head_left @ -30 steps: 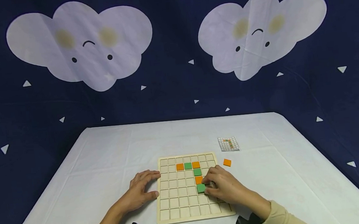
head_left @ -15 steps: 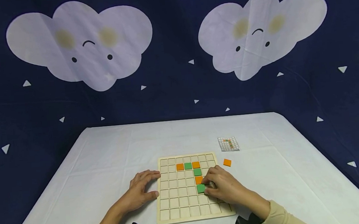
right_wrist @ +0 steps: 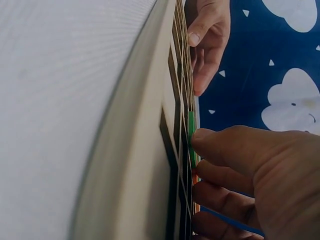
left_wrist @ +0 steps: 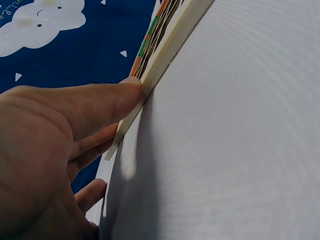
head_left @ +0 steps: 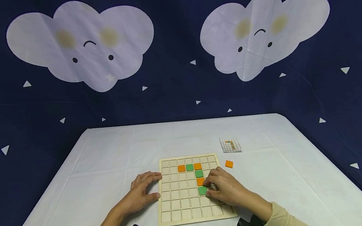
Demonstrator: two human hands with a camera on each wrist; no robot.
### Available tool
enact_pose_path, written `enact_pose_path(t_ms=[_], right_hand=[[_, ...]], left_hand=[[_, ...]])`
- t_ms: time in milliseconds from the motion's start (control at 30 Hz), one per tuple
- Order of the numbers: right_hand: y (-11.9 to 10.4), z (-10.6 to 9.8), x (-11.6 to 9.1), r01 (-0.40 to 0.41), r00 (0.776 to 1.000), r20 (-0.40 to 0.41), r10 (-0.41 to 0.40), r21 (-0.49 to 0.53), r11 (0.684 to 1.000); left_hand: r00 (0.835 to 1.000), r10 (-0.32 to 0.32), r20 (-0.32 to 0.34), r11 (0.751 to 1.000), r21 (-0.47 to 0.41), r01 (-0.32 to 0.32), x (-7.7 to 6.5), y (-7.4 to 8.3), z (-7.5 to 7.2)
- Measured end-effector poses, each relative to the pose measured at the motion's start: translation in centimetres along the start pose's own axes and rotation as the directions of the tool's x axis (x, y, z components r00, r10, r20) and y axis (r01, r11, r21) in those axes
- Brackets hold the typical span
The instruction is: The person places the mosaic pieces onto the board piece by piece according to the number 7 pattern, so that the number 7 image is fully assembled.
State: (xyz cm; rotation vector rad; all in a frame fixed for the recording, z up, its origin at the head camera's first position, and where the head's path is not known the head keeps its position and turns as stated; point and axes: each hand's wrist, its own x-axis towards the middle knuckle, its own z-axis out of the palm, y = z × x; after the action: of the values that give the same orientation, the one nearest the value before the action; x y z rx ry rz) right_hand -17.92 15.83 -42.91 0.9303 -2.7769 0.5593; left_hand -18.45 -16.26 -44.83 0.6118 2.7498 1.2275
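Note:
A wooden grid board (head_left: 181, 221) lies on the white table. My left hand (head_left: 139, 193) steadies its left edge, the thumb and fingertips touching the rim with fingers fairly straight; in the left wrist view the thumb (left_wrist: 107, 102) meets the board's side. Over the right half of the board, my right hand (head_left: 227, 187) has thumb and forefinger at the right side of a green tile (head_left: 202, 190), pinching it at its cell. The right wrist view shows the thumb against that green tile (right_wrist: 191, 135). Orange and green tiles alternate in a row and a column above it.
A loose orange tile (head_left: 229, 164) lies just right of the board. Behind it sits a small pattern card (head_left: 230, 145) showing a similar shape. Black wrist devices lie below both forearms. A dark blue cloth with clouds hangs behind the table.
The green tile under my right fingers has settled slightly lower and flatter into its cell. Both hands have stayed almost in place.

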Motion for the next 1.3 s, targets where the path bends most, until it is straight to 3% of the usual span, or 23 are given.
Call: enact_pose_path(t_ms=[267,667,933,1300], right_hand=[[-0.1,-0.1,0.0,-0.008,1.0,0.003,0.008,0.002,1.0],[0.3,-0.7,-0.2,-0.008,0.997,-0.079,0.007,-0.003,1.0],[0.9,-1.4,-0.1,-0.085,0.994,-0.071,0.085,0.006,0.996],[2.9,-2.0,0.0,-0.152,0.979,-0.14,0.149,-0.011,0.988]], left_hand=[[1.0,-0.015,-0.002,1.0,0.004,0.015,0.0,0.1,0.0],[1.0,-0.011,-0.004,1.0,0.003,0.011,0.0,0.1,0.0],[1.0,-0.013,-0.003,1.0,0.009,0.013,-0.1,0.2,-0.1],[1.0,-0.03,-0.004,1.0,-0.009,0.029,0.0,0.3,-0.1]])
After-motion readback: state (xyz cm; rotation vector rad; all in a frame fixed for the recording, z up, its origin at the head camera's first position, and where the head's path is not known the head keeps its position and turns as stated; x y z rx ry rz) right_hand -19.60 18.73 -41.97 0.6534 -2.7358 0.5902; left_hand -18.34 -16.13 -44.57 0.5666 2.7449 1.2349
